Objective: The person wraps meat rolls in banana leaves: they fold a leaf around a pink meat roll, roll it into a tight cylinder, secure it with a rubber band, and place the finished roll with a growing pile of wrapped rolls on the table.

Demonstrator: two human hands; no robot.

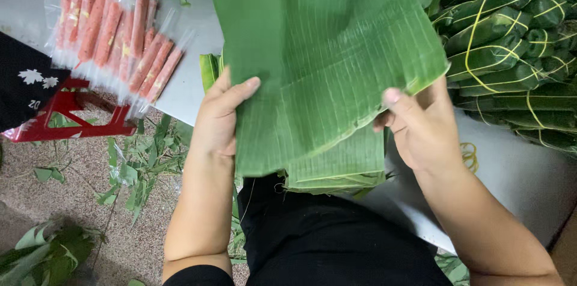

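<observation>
We hold a large cut banana leaf sheet [324,57] up over the stack of banana leaf sheets [339,169] that lies on the grey table [517,178], our left hand [219,118] pinching its left edge with the thumb on top and our right hand [421,127] pinching its right edge the same way. Right of the stack lie leaf-wrapped bundles tied with yellow bands [511,27]; left of it, pink sausages in clear plastic sleeves [114,36].

grey table [529,184], leaf-wrapped bundles [505,39], sausage packs [114,33]
</observation>
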